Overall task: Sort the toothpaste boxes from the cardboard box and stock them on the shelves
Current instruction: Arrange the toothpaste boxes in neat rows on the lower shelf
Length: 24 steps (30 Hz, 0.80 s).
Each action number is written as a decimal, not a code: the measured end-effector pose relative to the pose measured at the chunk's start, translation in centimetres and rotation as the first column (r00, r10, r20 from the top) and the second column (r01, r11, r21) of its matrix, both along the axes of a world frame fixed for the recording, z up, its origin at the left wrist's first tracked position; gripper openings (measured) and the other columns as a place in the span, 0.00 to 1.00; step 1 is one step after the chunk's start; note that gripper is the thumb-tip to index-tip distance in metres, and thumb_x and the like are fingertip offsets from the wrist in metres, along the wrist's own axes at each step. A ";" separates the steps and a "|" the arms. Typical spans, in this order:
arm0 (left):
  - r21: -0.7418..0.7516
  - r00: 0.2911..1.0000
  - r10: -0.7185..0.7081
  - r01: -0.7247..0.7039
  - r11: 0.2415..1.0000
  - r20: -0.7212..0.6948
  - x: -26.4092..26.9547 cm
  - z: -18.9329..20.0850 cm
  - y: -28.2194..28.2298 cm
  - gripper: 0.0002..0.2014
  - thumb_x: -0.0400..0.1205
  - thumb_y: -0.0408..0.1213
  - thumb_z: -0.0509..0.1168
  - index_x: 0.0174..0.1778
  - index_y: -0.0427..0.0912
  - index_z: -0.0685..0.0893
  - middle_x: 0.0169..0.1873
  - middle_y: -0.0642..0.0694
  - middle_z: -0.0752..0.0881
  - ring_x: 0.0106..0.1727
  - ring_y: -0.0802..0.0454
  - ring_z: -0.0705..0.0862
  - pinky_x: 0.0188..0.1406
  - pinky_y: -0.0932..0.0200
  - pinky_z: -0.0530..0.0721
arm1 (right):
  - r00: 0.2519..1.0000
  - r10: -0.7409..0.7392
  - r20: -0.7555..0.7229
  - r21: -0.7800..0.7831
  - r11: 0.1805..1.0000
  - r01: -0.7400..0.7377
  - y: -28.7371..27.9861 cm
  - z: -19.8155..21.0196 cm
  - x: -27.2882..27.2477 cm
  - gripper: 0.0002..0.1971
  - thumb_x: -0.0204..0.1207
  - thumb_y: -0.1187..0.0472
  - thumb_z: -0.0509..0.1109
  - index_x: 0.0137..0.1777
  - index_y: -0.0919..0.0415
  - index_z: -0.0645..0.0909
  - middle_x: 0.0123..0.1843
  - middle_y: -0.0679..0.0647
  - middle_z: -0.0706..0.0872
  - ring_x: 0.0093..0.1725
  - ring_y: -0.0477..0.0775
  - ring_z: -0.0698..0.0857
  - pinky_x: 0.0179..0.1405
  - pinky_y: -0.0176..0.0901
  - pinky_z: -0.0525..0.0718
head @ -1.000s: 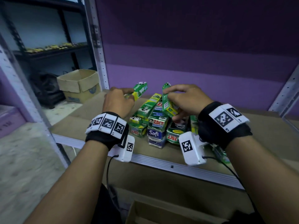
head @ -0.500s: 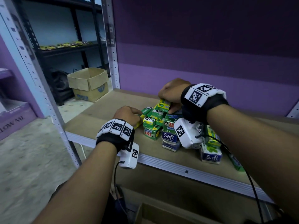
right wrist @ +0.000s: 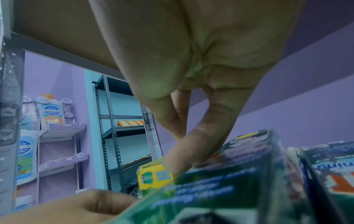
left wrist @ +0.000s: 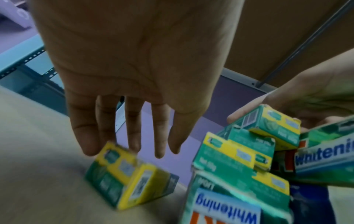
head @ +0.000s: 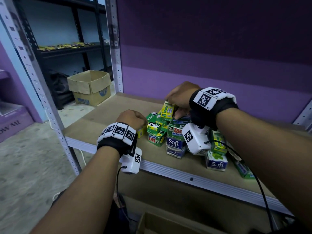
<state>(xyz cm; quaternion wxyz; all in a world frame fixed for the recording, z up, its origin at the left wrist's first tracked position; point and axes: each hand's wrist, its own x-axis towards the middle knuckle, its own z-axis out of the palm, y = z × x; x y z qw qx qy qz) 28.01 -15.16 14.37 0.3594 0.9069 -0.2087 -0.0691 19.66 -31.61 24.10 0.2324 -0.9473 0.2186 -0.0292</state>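
Observation:
A pile of toothpaste boxes (head: pixel 170 134), green, yellow and blue, sits on the brown shelf board (head: pixel 104 119). My right hand (head: pixel 175 105) is on top of the pile and grips a yellow-green box (head: pixel 167 109) between fingers and thumb; in the right wrist view a fingertip (right wrist: pixel 178 160) presses on that box (right wrist: pixel 153 177). My left hand (left wrist: pixel 130 150) hovers with straight fingers over a separate green-yellow box (left wrist: pixel 130 178) lying on the board left of the pile. Its fingertips reach the box's far edge. In the head view the left hand (head: pixel 135 119) hides most of this box (head: pixel 141 132).
A blue Safi box (head: pixel 216 162) and a green box lie apart at the pile's right, near the shelf's metal front rail (head: pixel 185 176). A perforated upright (head: pixel 116 48) stands at the back left. An open cardboard box (head: pixel 91 88) sits on the floor; another carton (head: pixel 168 225) is below.
Both hands came down from holding boxes above the pile. The left one set its box on the board and let go; the right one brought its box onto the pile's top.

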 end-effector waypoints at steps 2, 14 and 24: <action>-0.052 0.998 0.012 -0.009 0.999 0.058 -0.2 1.0 -0.2 0.06 0.81 0.40 0.68 0.45 0.52 0.91 0.51 0.48 0.91 0.55 0.49 0.87 0.56 0.60 0.82 | 0.998 -0.029 0.052 0.001 1.000 0.029 -0.4 0.4 -0.6 0.13 0.75 0.62 0.67 0.56 0.57 0.88 0.45 0.51 0.93 0.39 0.55 0.92 0.50 0.52 0.91; -0.208 0.889 -0.148 0.258 0.943 0.434 -4.7 5.1 -4.0 0.11 0.80 0.56 0.68 0.51 0.57 0.89 0.49 0.59 0.85 0.48 0.57 0.84 0.48 0.60 0.80 | 0.997 -0.053 -0.052 -0.196 0.980 0.041 -4.5 1.9 -7.9 0.17 0.82 0.57 0.64 0.64 0.66 0.83 0.55 0.64 0.87 0.39 0.57 0.77 0.43 0.48 0.82; -0.038 0.869 -0.289 0.331 0.943 0.402 -6.1 4.9 -5.8 0.07 0.75 0.56 0.73 0.44 0.60 0.89 0.45 0.63 0.84 0.51 0.57 0.83 0.54 0.56 0.84 | 0.951 -0.148 -0.271 -0.250 0.965 0.078 -7.6 -0.7 -11.7 0.22 0.83 0.47 0.64 0.74 0.54 0.76 0.76 0.54 0.75 0.70 0.59 0.77 0.71 0.49 0.77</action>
